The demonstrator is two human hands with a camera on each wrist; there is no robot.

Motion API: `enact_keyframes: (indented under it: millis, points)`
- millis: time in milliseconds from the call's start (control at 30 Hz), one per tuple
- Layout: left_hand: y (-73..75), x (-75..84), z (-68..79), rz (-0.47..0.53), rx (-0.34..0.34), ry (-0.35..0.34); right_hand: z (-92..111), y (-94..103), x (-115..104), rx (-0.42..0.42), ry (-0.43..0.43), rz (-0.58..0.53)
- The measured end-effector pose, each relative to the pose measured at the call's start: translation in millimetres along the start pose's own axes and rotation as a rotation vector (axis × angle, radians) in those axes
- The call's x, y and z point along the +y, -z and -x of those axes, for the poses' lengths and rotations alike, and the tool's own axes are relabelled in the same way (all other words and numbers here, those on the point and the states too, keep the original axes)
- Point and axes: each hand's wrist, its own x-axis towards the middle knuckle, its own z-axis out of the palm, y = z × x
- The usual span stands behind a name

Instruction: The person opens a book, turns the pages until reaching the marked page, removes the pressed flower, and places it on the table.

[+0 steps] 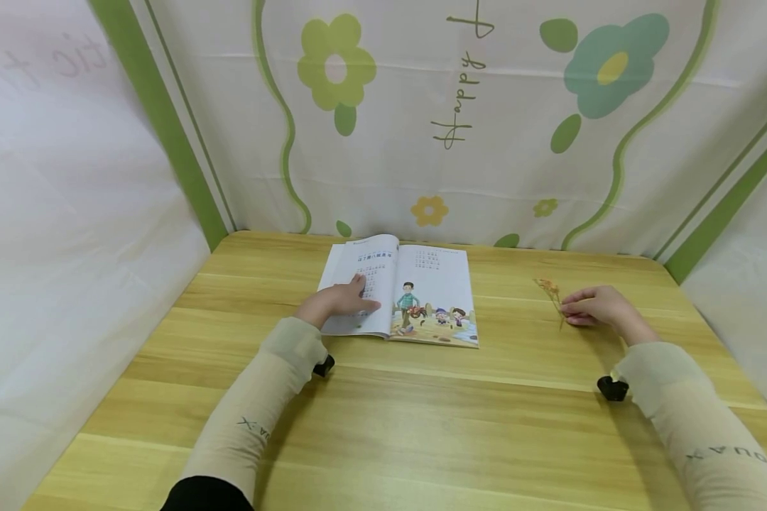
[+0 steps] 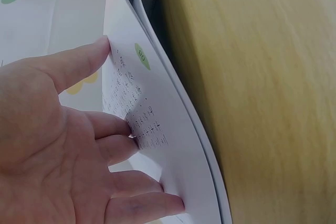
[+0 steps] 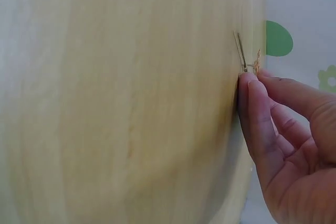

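Observation:
An illustrated book (image 1: 431,291) lies open on the table, its left page covered with printed text and its right page showing a colour drawing of people. My left hand (image 1: 345,298) rests on the left page with fingers extended; in the left wrist view the fingertips of that hand (image 2: 79,145) press against the curved page (image 2: 142,98). Over to the right, my right hand (image 1: 597,309) pinches a small dried flower sprig (image 1: 552,289) by its thin stem. The right wrist view shows the stem (image 3: 241,51) between thumb and fingertips of the hand (image 3: 286,135).
The wooden table (image 1: 409,433) reaches back to a white curtain (image 1: 383,163) printed with flowers. A black wrist camera (image 1: 612,388) sits under the right sleeve, and another black one (image 1: 324,366) under the left.

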Motion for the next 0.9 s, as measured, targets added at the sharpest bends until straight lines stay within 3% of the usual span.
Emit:
enact_keyframes:
  millis: [467,733,900]
  points:
    - [0.1,1.0,0.8,-0.003,0.005,0.0,2,-0.4,-4,0.011,0.035,0.062]
    - [-1.3,3.3,1.9,-0.012,0.045,-0.011,10,-9.5,-20,0.056,0.107,0.273]
    - [-1.3,7.9,4.8,-0.005,0.077,-0.026,10,-19.9,-31,0.073,0.154,0.311]
